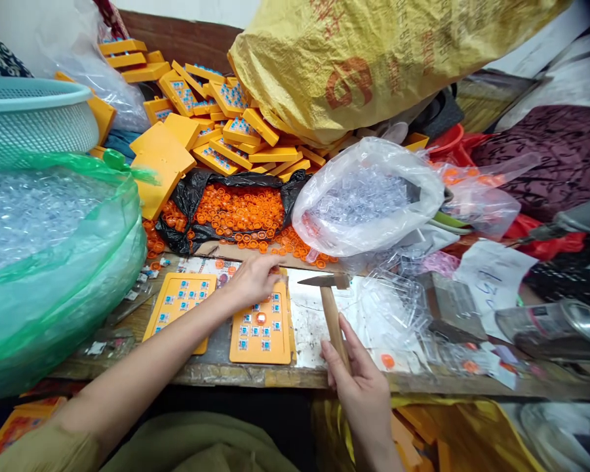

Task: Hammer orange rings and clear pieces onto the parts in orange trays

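My right hand (356, 373) grips the wooden handle of a hammer (335, 321), its dark metal head raised near the right panel. Over the top edge of that yellow panel (260, 354) is my left hand (255, 278), fingers curled together; whatever they hold is hidden. Small blue-centred pieces are set in the panel, with one orange cap (261, 318) among them. A second yellow panel (211, 282) with similar blue pieces lies to the left, partly behind my left forearm.
Behind the panels, a black bag (177, 239) holds loose orange caps, beside a white bag (309, 229) of clear pieces. Yellow panels (273, 155) are heaped further back. A green bag (108, 262) stands left; a dark block (452, 308) and glass jar (545, 328) sit right.
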`<action>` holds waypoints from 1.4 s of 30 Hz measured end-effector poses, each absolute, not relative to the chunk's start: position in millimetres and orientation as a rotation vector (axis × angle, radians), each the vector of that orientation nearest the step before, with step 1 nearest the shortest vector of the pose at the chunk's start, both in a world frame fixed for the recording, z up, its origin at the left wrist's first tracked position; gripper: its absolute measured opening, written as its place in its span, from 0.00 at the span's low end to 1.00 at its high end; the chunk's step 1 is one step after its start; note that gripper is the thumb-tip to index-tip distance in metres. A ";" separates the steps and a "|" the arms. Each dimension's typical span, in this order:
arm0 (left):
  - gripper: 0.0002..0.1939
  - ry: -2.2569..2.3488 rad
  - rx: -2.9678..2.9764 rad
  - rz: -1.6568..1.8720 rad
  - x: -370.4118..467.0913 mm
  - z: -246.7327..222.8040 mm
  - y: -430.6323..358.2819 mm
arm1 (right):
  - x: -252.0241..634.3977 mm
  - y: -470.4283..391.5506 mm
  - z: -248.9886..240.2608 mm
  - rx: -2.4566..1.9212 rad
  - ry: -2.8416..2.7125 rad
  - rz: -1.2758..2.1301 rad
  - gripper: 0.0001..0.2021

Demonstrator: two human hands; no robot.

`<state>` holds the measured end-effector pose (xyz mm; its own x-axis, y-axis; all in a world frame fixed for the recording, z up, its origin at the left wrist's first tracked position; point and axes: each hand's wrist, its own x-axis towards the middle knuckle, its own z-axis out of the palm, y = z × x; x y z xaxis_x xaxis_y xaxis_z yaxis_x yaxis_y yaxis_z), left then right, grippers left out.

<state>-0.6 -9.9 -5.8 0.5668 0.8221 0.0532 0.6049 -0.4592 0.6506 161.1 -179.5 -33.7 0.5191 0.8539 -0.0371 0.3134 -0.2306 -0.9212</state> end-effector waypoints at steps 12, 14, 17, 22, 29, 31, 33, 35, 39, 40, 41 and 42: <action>0.29 1.158 2.024 0.586 -11.4 -14.0 -40.2 | 161.4 -179.5 -14.0 -1.675 -1.693 0.310 0.21; 0.30 1.149 1.968 0.594 -12.7 -13.6 -39.0 | 163.5 -179.1 -16.4 -1.724 -1.790 0.321 0.21; 0.31 1.173 1.948 0.587 -14.5 -13.1 -38.8 | 164.9 -179.3 -18.7 -1.748 -1.825 0.295 0.22; 0.32 1.153 1.930 0.588 -14.4 -14.4 -40.8 | 159.4 -182.8 -14.1 -1.712 -1.800 0.253 0.21; 0.23 1.115 1.965 0.629 -35.7 -8.3 -28.2 | 161.4 -189.4 -20.4 -1.772 -1.689 0.390 0.20; 0.15 1.331 2.112 0.650 -53.5 -5.2 -14.7 | 162.1 -190.8 -22.9 -1.762 -1.560 0.455 0.19; 0.12 1.570 2.197 0.533 -70.9 -4.2 -0.9 | 160.4 -191.5 -24.0 -1.775 -1.415 0.486 0.19; 0.10 1.663 2.199 0.391 -82.6 -5.7 8.8 | 156.9 -191.4 -24.0 -1.784 -1.311 0.495 0.21; 0.11 1.627 2.181 0.354 -86.2 -10.0 12.5 | 151.1 -191.6 -22.0 -1.759 -1.258 0.542 0.21; 0.11 1.606 2.173 0.347 -85.0 -10.3 11.3 | 150.8 -192.2 -21.4 -1.756 -1.255 0.556 0.20; 0.10 1.581 2.163 0.337 -83.7 -10.1 10.1 | 150.9 -192.9 -20.9 -1.761 -1.247 0.567 0.20; 0.10 1.555 2.154 0.325 -82.5 -9.8 8.9 | 151.4 -193.7 -20.6 -1.772 -1.238 0.579 0.21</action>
